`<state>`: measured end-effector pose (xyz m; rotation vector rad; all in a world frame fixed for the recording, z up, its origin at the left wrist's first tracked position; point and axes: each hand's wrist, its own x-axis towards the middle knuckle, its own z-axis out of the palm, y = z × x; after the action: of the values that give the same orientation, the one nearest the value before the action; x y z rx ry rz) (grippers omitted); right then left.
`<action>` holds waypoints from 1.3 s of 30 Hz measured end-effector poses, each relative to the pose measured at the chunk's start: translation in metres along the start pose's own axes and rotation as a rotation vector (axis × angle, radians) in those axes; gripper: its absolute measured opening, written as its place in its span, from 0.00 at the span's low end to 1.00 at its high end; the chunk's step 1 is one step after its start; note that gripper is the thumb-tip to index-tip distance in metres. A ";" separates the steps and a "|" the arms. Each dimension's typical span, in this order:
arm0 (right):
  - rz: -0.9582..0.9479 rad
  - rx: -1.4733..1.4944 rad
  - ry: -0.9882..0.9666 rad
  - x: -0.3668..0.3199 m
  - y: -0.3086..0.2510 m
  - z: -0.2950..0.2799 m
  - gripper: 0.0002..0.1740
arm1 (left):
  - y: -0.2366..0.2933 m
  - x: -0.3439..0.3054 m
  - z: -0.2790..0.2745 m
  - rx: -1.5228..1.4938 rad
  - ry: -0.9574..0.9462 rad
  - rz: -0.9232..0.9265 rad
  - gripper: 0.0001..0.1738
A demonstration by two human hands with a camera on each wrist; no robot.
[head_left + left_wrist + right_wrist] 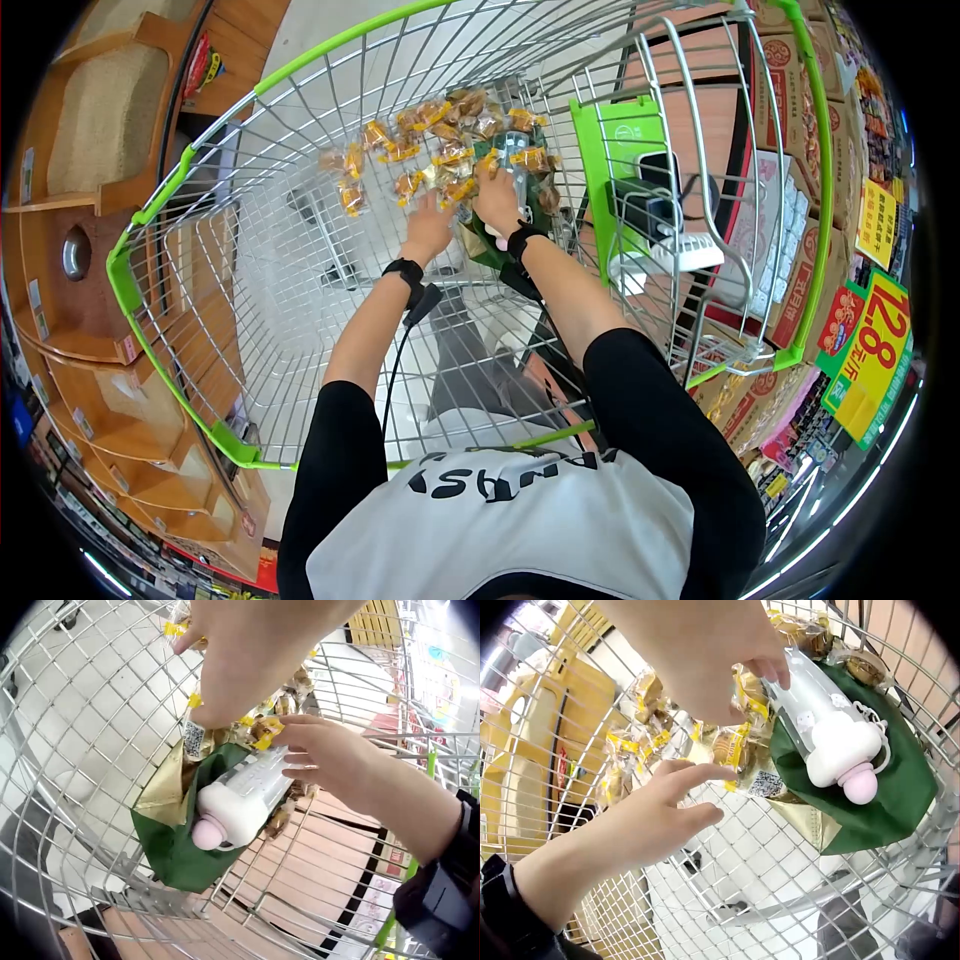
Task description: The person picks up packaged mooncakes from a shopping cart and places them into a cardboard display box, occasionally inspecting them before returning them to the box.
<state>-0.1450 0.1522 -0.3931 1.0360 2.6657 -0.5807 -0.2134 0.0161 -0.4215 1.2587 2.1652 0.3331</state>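
Observation:
Several small brown snacks in clear wrappers with yellow ends [400, 148] lie inside a wire shopping cart [300, 190]. My right hand [497, 203] pinches one wrapped snack [751, 697] between thumb and fingers, beside a clear bottle [804, 686]. The bottle, with white top and pink knob, lies on a dark green bag with a gold part [889, 769]. My left hand [430, 232] reaches down with its index finger straight, the tip at another wrapped snack [731, 748]. A label with a square code [766, 784] shows close to that fingertip.
The cart's green child-seat panel [603, 180] stands to the right, with a phone [657, 172] and a dark case [645, 208] there. Wooden shelf bins [105, 120] line the left side. Cartons [800, 120] and a yellow price sign [875, 350] are at the right.

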 end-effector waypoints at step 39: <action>-0.818 0.649 0.573 -0.205 -0.122 -0.207 0.07 | 0.018 -0.114 -0.141 -0.942 -0.014 -0.125 0.27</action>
<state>-0.0927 0.0386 -0.1029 0.1210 3.4850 -1.5808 -0.2461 -0.0600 -0.2593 0.5726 1.6847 1.1149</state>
